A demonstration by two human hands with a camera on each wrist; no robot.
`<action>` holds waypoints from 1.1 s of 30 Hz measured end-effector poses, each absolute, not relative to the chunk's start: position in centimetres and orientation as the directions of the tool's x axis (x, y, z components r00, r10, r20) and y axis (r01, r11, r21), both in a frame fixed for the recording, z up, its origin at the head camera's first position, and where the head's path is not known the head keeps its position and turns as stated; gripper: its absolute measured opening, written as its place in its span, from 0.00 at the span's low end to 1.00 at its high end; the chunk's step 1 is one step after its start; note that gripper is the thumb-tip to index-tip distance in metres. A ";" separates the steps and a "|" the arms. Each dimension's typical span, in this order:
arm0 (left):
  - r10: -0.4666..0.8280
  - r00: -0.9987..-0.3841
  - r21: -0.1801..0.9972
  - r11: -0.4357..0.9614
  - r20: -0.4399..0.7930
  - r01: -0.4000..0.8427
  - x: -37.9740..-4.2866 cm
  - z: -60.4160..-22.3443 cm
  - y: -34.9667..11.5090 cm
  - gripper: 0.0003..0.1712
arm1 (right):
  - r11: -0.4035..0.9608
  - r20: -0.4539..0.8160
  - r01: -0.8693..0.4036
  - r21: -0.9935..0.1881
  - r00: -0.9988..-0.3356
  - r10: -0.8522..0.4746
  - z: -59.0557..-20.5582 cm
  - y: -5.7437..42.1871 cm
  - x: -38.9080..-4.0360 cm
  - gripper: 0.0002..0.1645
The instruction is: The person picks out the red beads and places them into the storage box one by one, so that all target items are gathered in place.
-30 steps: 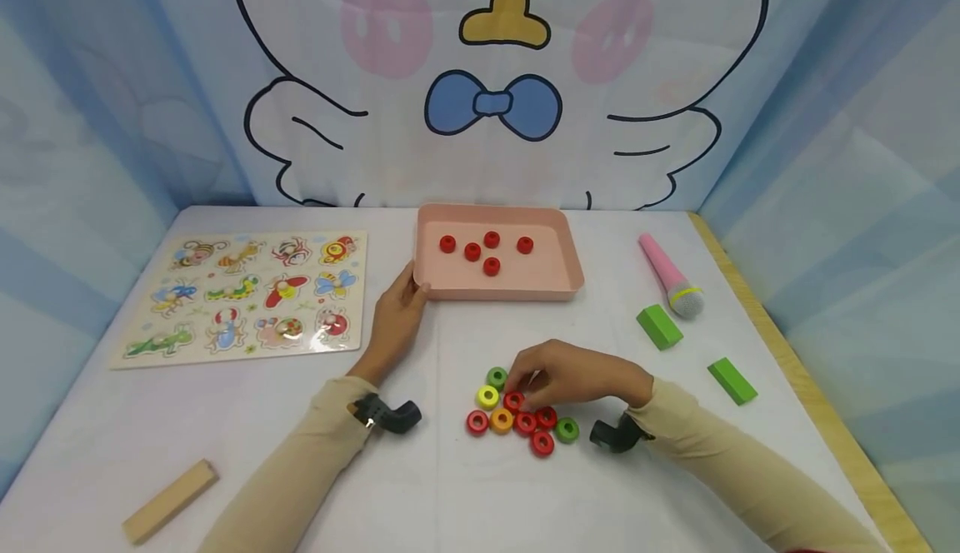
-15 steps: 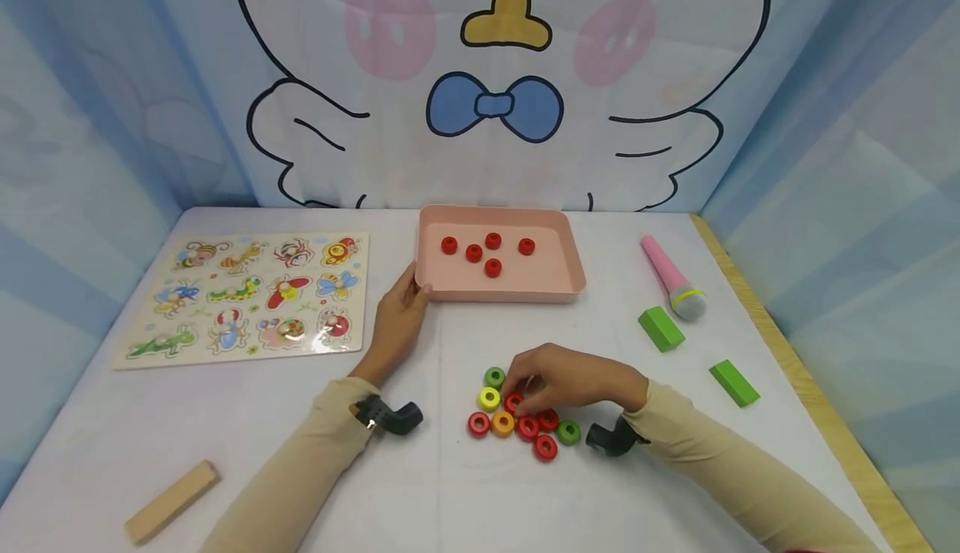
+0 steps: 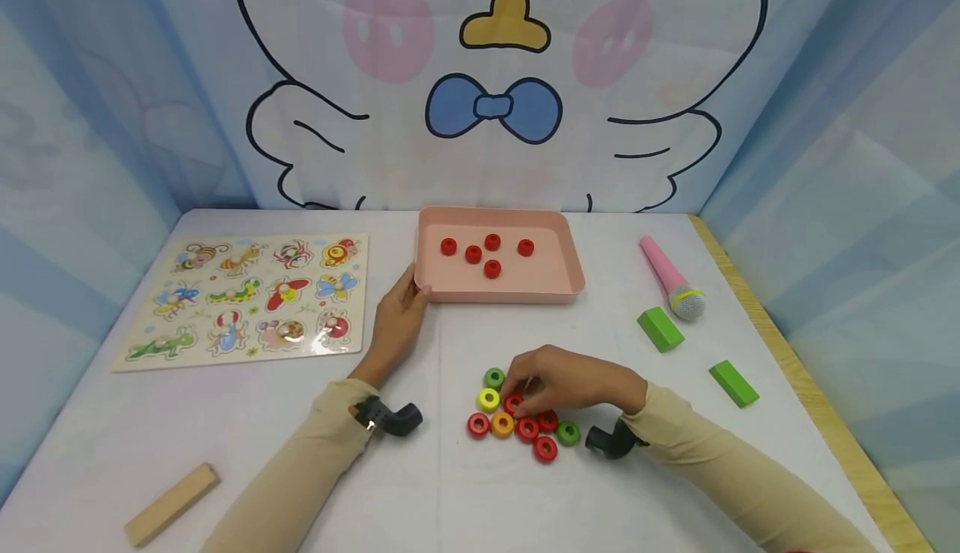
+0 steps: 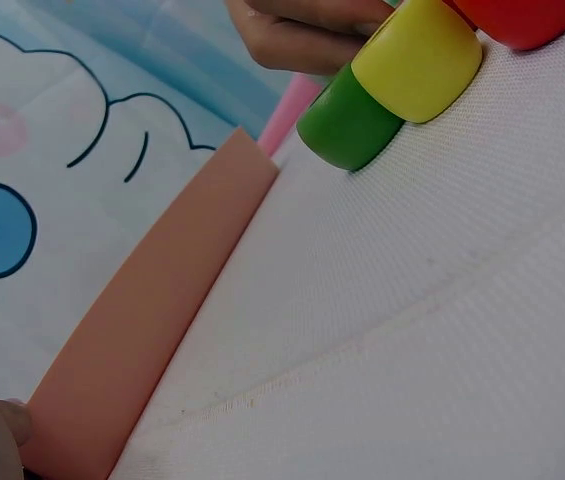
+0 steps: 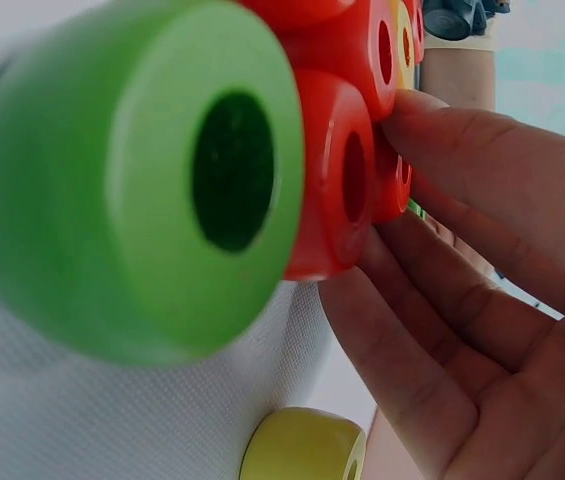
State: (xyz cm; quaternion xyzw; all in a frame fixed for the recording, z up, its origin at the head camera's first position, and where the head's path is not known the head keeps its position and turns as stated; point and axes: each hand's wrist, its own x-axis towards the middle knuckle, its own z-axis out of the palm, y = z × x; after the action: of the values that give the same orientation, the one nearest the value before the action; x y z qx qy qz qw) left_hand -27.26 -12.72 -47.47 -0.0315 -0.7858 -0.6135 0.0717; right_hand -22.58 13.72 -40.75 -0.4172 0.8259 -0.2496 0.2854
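My left hand [image 3: 399,313] grips the near left corner of a pink tray [image 3: 498,296], its thumb against the front wall. Several red beads [image 3: 492,269] lie spread inside the tray. Closer to me, my right hand [image 3: 573,380] bends over a cluster of ring-shaped beads, pinching a red bead [image 3: 513,404] between thumb and fingers. Around it sit more red beads [image 3: 545,450], an orange bead [image 3: 502,425], a yellow bead [image 3: 488,400] and green beads [image 3: 567,433]. The right wrist view shows another yellow bead [image 5: 302,447] below the fingers, hidden by the hand in the head view.
An insect picture puzzle board [image 3: 247,299] lies at the left, with a wooden block [image 3: 172,504] nearer me. On the right are a pink toy microphone [image 3: 672,278] and two green blocks [image 3: 660,329]. A printed curtain [image 3: 487,170] closes off the back.
My right hand has shifted very slightly left over the cluster, and the beads at its near side have been nudged a little. My left hand stays on the tray.
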 end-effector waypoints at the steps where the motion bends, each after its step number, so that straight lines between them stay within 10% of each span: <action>1: -0.040 -0.988 0.960 0.245 0.151 0.137 -27.3 -47.5 -12.7 0.34 | 0.528 -0.263 -0.545 -0.651 -0.490 -0.831 -40.8 13.7 -22.6 0.13; 25: -0.050 -0.988 0.960 0.245 0.149 0.132 -27.2 -47.3 -12.6 0.34 | 0.523 -0.249 -0.569 -0.635 -0.490 -0.835 -39.8 14.0 -23.3 0.14; 33: -0.047 -0.984 0.958 0.243 0.170 0.153 -27.2 -47.3 -12.6 0.34 | 0.591 -0.166 -0.564 -0.576 -0.628 -0.760 -34.8 15.0 -27.1 0.17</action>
State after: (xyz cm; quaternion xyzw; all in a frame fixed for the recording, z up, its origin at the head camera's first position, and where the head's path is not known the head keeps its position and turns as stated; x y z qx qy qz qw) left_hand -27.20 -12.59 -47.29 -0.0341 -0.7840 -0.6144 0.0814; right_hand -27.15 15.03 -34.78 -0.3812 0.8689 -0.2429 0.2018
